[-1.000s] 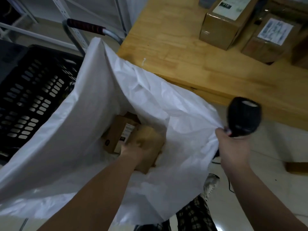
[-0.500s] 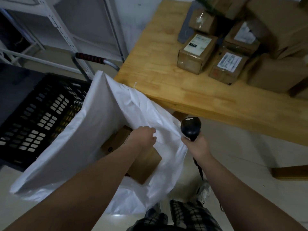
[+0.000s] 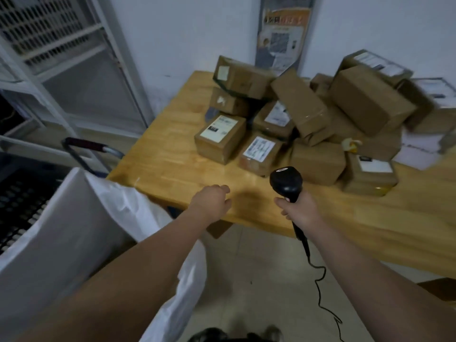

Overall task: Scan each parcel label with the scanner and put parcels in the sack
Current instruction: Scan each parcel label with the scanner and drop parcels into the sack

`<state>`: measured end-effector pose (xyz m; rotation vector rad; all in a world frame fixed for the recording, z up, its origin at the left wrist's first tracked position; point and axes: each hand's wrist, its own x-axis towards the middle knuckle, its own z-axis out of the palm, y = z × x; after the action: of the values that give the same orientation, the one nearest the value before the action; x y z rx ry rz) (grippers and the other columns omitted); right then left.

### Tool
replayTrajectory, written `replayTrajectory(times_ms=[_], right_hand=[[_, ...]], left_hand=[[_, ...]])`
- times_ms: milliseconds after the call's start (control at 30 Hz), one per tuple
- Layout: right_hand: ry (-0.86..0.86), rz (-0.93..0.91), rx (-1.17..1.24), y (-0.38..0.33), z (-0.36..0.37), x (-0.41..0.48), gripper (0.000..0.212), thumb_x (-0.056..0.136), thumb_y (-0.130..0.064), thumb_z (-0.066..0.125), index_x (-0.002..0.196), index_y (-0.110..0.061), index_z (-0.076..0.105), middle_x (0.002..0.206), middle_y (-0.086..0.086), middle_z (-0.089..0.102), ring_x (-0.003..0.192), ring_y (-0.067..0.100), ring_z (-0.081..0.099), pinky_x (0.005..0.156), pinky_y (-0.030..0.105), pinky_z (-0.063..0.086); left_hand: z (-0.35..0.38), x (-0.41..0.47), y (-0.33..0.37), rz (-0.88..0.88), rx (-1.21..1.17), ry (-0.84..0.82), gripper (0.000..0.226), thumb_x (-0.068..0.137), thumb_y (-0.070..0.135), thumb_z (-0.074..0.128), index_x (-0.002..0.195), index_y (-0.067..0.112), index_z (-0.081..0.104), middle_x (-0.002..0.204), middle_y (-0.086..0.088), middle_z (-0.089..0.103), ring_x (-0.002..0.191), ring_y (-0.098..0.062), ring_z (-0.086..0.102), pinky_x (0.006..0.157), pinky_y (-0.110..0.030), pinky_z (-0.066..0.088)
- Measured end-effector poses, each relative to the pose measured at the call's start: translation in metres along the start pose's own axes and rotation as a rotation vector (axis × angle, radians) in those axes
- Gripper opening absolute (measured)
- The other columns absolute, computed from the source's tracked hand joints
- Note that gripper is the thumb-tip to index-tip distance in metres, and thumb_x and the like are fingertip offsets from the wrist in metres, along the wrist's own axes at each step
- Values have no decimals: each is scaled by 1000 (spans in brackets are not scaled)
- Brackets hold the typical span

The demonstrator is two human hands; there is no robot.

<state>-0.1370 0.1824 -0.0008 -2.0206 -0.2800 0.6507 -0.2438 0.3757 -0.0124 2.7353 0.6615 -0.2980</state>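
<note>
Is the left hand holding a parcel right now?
Empty. The left hand hovers above the table edge, fingers loosely curled, nothing in it.

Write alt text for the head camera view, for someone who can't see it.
The right hand grips a black corded scanner while the left hand, holding nothing, hovers over the near edge of a wooden table. A pile of cardboard parcels sits beyond them; a white sack stands at lower left.

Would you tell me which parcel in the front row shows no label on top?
The box just right of the scanner: its top is bare brown cardboard, while the rest of that row show white labels.
</note>
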Motion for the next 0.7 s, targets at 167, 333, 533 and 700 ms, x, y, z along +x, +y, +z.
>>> replayTrajectory(times_ms=[167,333,533,700], right_hand=[[-11,-6,51,2,-48,32,11,88,-13,67,93,-8,59,87,12,59,71,20,61,68,33,48],[-57,36,93,5,-52,65,13,87,-13,69,96,-14,60,85,9,62,76,21,62,68,30,50],[-27,71,118,6,-44,91,10,83,-9,72,84,-2,66,69,10,60,68,21,61,69,33,50],[-31,52,201,1,-44,105,6,83,0,70,81,2,65,69,15,58,60,18,58,53,19,51]], left_hand=[[7,35,49,-10,-97,49,51,99,37,47,144,16,39,135,-10,50,120,-27,50,95,-39,46],[4,87,55,-108,-151,108,72,89,47,59,148,15,30,143,-11,38,127,-29,42,103,-42,41],[1,150,64,-201,-145,78,107,75,64,67,151,11,13,148,-12,22,137,-32,27,109,-43,33],[4,183,73,-277,-160,1,125,69,71,67,152,7,-2,148,-12,18,139,-31,21,110,-45,32]])
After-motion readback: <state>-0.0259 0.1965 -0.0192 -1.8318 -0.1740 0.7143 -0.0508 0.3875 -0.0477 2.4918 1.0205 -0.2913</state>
